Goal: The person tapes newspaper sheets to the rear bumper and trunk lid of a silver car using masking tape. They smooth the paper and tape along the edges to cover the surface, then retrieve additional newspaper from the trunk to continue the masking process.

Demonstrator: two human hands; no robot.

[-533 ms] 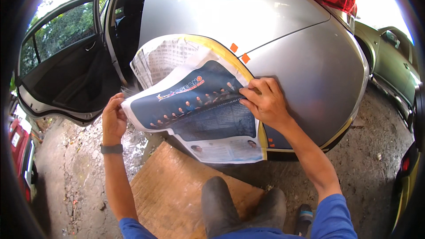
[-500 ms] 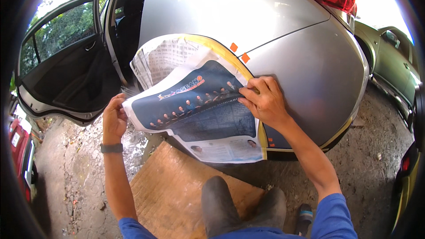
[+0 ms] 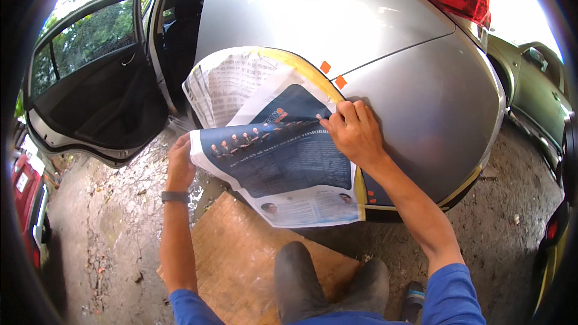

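A dark blue and white newspaper sheet (image 3: 283, 168) hangs over the wheel opening of a silver car (image 3: 421, 108). Yellow masking tape (image 3: 295, 61) runs along the curved arch edge. My left hand (image 3: 180, 162) is closed on the sheet's left edge, with a dark band on that wrist. Beside the tape, my right hand (image 3: 355, 132) pinches the sheet near the arch, fingers bent against the bodywork. The sheet folds over between my hands and covers part of its own upper picture. Above it, another printed paper (image 3: 226, 81) lines the upper left of the arch. The wheel is hidden.
At the left a rear car door (image 3: 96, 78) stands open. A wooden board (image 3: 241, 265) lies on the rough ground under my knees. Small orange tape pieces (image 3: 341, 82) mark the panel seam. A red car (image 3: 30, 204) and a green car (image 3: 536, 84) are parked at either side.
My left hand has moved right and a little down, bringing the sheet's left edge with it. The sheet now folds over across its middle. My right hand keeps its pinch beside the arch.
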